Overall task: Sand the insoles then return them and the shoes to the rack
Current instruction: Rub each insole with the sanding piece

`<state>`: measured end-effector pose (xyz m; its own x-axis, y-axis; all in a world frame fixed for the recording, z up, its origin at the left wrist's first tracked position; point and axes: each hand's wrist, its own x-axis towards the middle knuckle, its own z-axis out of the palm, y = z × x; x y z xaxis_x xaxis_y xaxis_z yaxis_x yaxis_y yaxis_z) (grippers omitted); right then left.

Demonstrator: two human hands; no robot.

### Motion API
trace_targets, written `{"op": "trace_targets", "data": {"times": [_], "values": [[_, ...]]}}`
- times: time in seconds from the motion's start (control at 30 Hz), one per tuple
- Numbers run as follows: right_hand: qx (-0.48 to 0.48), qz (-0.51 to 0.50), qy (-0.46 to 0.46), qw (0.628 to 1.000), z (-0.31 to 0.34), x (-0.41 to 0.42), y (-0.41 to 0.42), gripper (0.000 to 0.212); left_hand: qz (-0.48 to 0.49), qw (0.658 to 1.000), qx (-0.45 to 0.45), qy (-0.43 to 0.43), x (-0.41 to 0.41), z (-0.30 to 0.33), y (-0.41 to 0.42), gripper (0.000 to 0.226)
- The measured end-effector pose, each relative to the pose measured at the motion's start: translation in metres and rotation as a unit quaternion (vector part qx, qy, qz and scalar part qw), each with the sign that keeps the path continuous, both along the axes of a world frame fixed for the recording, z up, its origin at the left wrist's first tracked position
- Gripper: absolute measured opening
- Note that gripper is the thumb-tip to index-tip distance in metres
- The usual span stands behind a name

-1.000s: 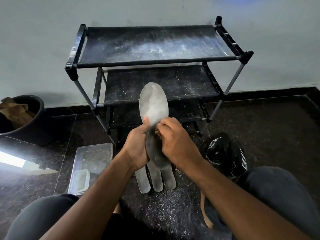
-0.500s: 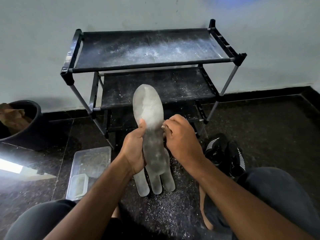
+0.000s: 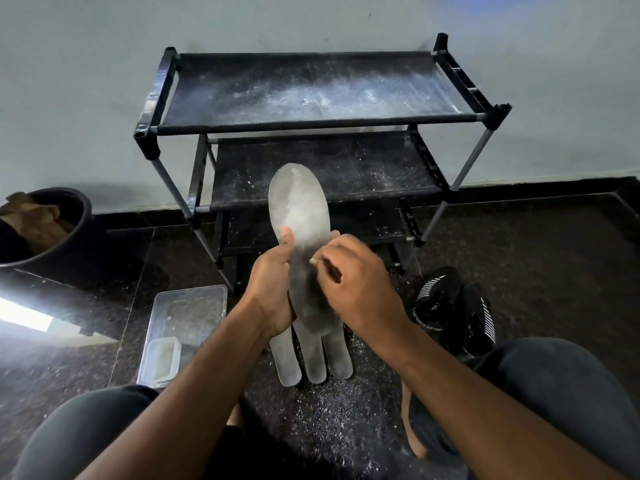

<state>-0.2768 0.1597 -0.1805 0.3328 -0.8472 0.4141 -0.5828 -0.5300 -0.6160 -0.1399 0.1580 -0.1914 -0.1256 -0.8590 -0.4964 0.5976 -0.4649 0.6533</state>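
— Holding the insole (image 3: 298, 209) upright before the rack (image 3: 311, 124), left hand (image 3: 270, 289) wrapped round its waist, right hand (image 3: 353, 282) pinching something small against its edge?
— Looks thin, light, bendy; best gripped mid-length, not by the floppy toe

Dim, wide-angle warp; left floor (image 3: 519, 237) glare

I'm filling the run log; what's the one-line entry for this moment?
phase: sanding | left hand: holds insole upright | right hand: rubs sandpaper on it | floor: three insoles, shoes | rack: dusty
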Motion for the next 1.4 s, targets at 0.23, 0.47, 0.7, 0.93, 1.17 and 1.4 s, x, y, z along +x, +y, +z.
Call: {"op": "trace_targets", "data": {"times": [0.23, 0.47, 0.7, 0.93, 1.17, 1.4], "values": [[0.04, 0.014, 0.008, 0.999, -0.008, 0.0, -0.004, 0.004, 0.016, 0.999, -0.002, 0.033, -0.006, 0.002, 0.0, 0.067], [-0.007, 0.044, 0.036, 0.998, -0.001, 0.002, 0.006, 0.003, 0.018, 1.0, -0.004, 0.005, -0.003, 0.008, 0.0, 0.068], [0.012, -0.023, 0.014, 1.0, -0.009, -0.002, -0.011, 0.006, 0.023, 1.0, -0.009, -0.003, -0.008, 0.008, 0.002, 0.059], [0.019, 0.035, 0.02, 0.999, -0.005, 0.009, 0.008, 0.007, 0.012, 1.0, 0.01, -0.022, -0.013, 0.004, 0.003, 0.064], [0.05, -0.098, -0.023, 0.994, -0.002, -0.02, -0.023, 0.006, 0.037, 0.996, -0.008, -0.077, -0.008, 0.007, 0.006, 0.063], [0.098, -0.051, -0.143, 0.984, 0.002, -0.006, -0.011, 0.021, 0.08, 0.988, 0.021, -0.13, -0.002, 0.008, -0.003, 0.062]]}}
